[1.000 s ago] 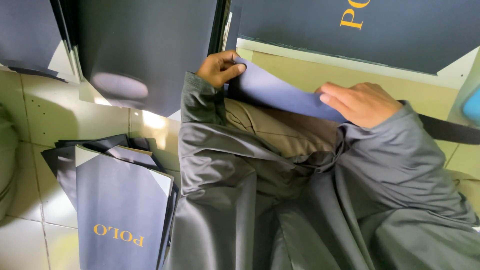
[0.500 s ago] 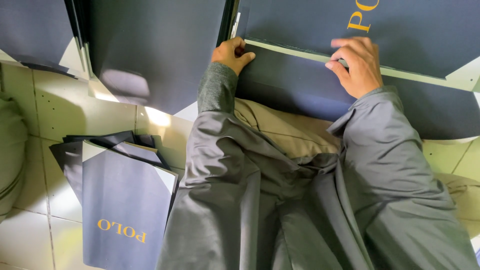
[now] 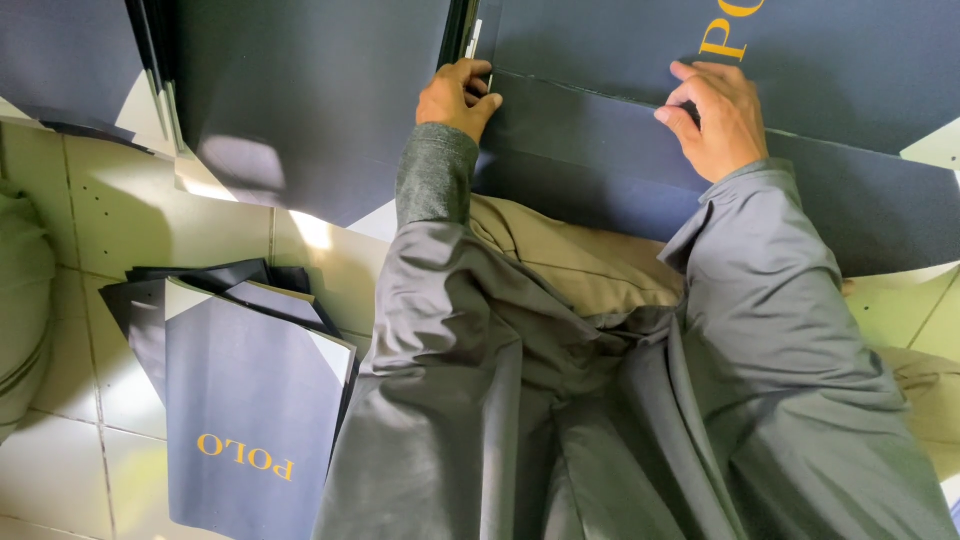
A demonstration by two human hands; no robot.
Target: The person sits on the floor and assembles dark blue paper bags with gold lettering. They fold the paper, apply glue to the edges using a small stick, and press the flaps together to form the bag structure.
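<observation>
Hands of a seated person pressing a folded flap of dark navy card, seen from the head camera looking down. Left hand [image 3: 458, 97] rests at the left end of the fold, fingers curled, thumb and fingertips pinching the edge of the navy flap [image 3: 590, 150]; this grip is clenched on the flap's corner. Right hand [image 3: 715, 118] lies further along the same fold line, fingers bent and pressing down on the card; its grip is not closed round anything, only bearing flat upon the surface. Flap belongs to a large navy sheet [image 3: 850, 70] with gold lettering, which lies on the tiled floor [image 3: 90, 220] directly ahead of the person's knees. Both arms wear grey jacket sleeves [image 3: 760, 290]; tan trousers [image 3: 570, 260] show between them. A second large navy sheet [image 3: 300, 100] lies just left of the first, their edges adjacent. At lower left, well apart from both hands, a stack of folded navy bags [image 3: 240, 420] with gold lettering lies flat on the floor. A pale green bundle [image 3: 20, 290] sits at the far left edge.
</observation>
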